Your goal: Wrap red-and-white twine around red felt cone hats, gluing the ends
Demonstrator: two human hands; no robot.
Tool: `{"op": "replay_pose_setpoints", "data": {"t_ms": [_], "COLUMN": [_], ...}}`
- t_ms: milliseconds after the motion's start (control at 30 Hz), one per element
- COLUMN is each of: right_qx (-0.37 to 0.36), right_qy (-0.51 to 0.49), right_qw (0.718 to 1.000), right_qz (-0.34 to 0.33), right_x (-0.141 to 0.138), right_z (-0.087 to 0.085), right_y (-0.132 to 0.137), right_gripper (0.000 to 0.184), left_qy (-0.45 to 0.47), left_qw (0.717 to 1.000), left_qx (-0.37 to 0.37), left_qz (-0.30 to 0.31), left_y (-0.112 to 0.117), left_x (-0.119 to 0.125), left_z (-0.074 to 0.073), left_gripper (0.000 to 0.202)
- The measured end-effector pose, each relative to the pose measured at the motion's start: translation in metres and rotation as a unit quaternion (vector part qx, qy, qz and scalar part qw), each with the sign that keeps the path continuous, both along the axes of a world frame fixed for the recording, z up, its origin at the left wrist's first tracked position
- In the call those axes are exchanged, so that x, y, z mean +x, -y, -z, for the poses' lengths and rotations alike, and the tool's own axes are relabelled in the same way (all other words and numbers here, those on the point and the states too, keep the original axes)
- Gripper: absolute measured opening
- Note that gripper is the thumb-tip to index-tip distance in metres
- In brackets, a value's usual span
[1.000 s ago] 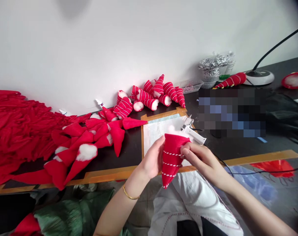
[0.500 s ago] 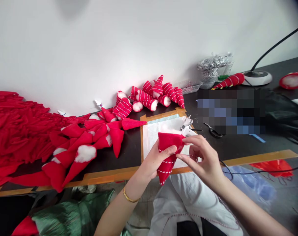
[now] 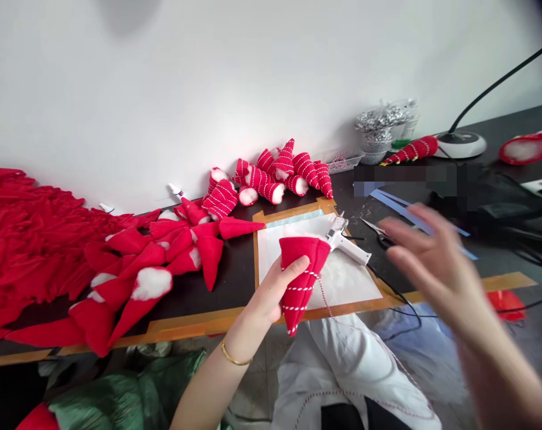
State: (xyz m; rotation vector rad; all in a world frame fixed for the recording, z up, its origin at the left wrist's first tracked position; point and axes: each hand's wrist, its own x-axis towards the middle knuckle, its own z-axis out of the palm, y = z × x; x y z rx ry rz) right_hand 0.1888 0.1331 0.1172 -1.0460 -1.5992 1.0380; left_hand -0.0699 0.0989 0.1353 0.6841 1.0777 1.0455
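Observation:
My left hand (image 3: 273, 289) is closed around a red felt cone (image 3: 307, 254), held tip down over the table's front edge. Red-and-white twisted cord (image 3: 323, 294) winds round the cone's lower part, and its loose length trails down across the lap. To the right, my right hand (image 3: 445, 275) is in the air, smeared by motion, with its fingers apart and nothing visible in them. Its fingertips appear in front of the scissors (image 3: 375, 227), partly covering them. Just beyond the cone, a white glue gun (image 3: 351, 248) lies on a white sheet (image 3: 342, 285).
Several cord-wrapped cones (image 3: 264, 179) are heaped by the wall. Plain stuffed red cones (image 3: 152, 282) and a large pile of red fabric (image 3: 42, 239) cover the left. Blue strips (image 3: 403, 209), a lamp base (image 3: 461, 145) and silver tinsel (image 3: 378, 128) are on the right.
My right hand has left the cone and swung right toward the scissors, its fingers spreading. My left hand still holds the cone, whose trailing cord is now plainly visible.

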Motion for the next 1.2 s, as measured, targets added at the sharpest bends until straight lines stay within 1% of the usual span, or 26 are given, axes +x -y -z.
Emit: {"op": "replay_pose_setpoints", "data": {"t_ms": [33,67,100,167,200,267,367,433,500,567,667,733,800,867,933,1000,1067,1100,1167,1200], "right_qx": [-0.017,-0.058,-0.097,-0.154,-0.163,-0.145,-0.088,-0.074,-0.077,-0.086,-0.107,-0.119,-0.119,-0.116,-0.115,-0.109,-0.092,-0.083,-0.067,-0.061], "right_qy": [-0.013,-0.052,-0.081,-0.115,-0.11,-0.074,-0.042,-0.047,-0.048,-0.069,-0.146,-0.178,-0.181,-0.174,-0.163,-0.145,-0.12,-0.108,-0.094,-0.098], "right_qw": [1.0,0.994,0.983,0.96,0.956,0.963,0.978,0.98,0.981,0.982,0.976,0.969,0.967,0.969,0.972,0.976,0.982,0.984,0.985,0.985], "right_qz": [-0.023,-0.075,-0.132,-0.203,-0.218,-0.215,-0.187,-0.178,-0.17,-0.151,-0.121,-0.122,-0.132,-0.133,-0.128,-0.121,-0.117,-0.119,-0.126,-0.127], "right_x": [-0.021,-0.04,-0.056,-0.073,-0.076,-0.074,-0.066,-0.064,-0.065,-0.068,-0.072,-0.073,-0.074,-0.074,-0.073,-0.072,-0.072,-0.073,-0.075,-0.076], "right_z": [0.004,0.008,0.011,0.013,0.012,0.007,-0.002,-0.005,-0.004,0.0,0.005,0.007,0.007,0.007,0.005,0.003,0.002,0.001,0.001,0.002], "right_y": [0.01,0.019,0.026,0.031,0.03,0.024,0.018,0.017,0.019,0.02,0.019,0.018,0.016,0.016,0.015,0.014,0.014,0.014,0.013,0.013], "right_gripper": [0.046,0.039,0.037,0.038,0.038,0.036,0.037,0.034,0.035,0.036,0.032,0.039,0.042,0.034,0.029,0.028,0.026,0.025,0.023,0.022], "left_qy": [0.0,0.001,0.002,0.003,0.003,0.006,0.023,0.039,0.052,0.068,0.107,0.14,0.168,0.189,0.202,0.204,0.19,0.174,0.126,0.098], "left_qw": [1.0,1.0,1.0,1.0,1.0,0.999,0.999,0.997,0.997,0.995,0.988,0.983,0.978,0.974,0.971,0.973,0.98,0.984,0.991,0.993], "left_qx": [0.003,0.006,0.012,0.023,0.026,0.025,0.021,0.015,-0.005,-0.042,-0.09,-0.096,-0.088,-0.084,-0.085,-0.078,-0.036,-0.006,0.046,0.059], "left_qz": [0.0,0.001,0.003,0.01,0.014,0.022,0.044,0.059,0.063,0.063,0.07,0.076,0.081,0.092,0.096,0.08,0.042,0.024,0.004,0.004], "left_y": [-0.001,-0.001,-0.001,0.0,0.001,0.003,0.006,0.008,0.009,0.01,0.011,0.011,0.01,0.01,0.009,0.009,0.01,0.01,0.012,0.013], "left_x": [0.002,0.004,0.005,0.004,0.002,-0.002,-0.006,-0.008,-0.01,-0.013,-0.016,-0.015,-0.013,-0.01,-0.006,-0.002,0.001,0.003,0.006,0.007], "left_z": [-0.001,-0.002,-0.002,-0.001,0.0,0.002,0.004,0.005,0.006,0.007,0.011,0.013,0.016,0.019,0.021,0.022,0.022,0.021,0.02,0.019], "left_gripper": [0.055,0.056,0.056,0.054,0.052,0.051,0.057,0.06,0.057,0.056,0.059,0.062,0.067,0.071,0.068,0.062,0.063,0.067,0.081,0.089]}}
